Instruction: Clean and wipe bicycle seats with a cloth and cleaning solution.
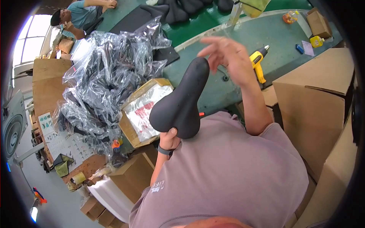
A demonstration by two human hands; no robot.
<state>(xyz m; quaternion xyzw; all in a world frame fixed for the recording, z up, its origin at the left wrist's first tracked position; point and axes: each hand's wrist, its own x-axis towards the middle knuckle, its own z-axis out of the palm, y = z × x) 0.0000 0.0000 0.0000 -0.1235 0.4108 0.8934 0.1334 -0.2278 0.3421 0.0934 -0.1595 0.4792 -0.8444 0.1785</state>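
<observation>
A black bicycle saddle [182,100] is held up in front of my chest, its narrow nose pointing away and its wide rear toward me. My left hand [170,139] grips it at the rear edge; the thumb shows on top, while the other fingers are hidden beneath. Beside the saddle's nose, on the right, is my right hand [228,57], slightly blurred, its fingers apart and holding nothing. A yellow and black heat gun [258,64] lies on the green table just right of that hand. Below and left of the saddle, an open cardboard box [127,127] holds printed plastic bags.
Wrapped saddles in clear plastic [110,72] are heaped on the left. More black saddles [175,9] lie at the far side of the green table [281,34]. Large cardboard cartons [308,117] stand on my right. Another person [81,17] sits at far left.
</observation>
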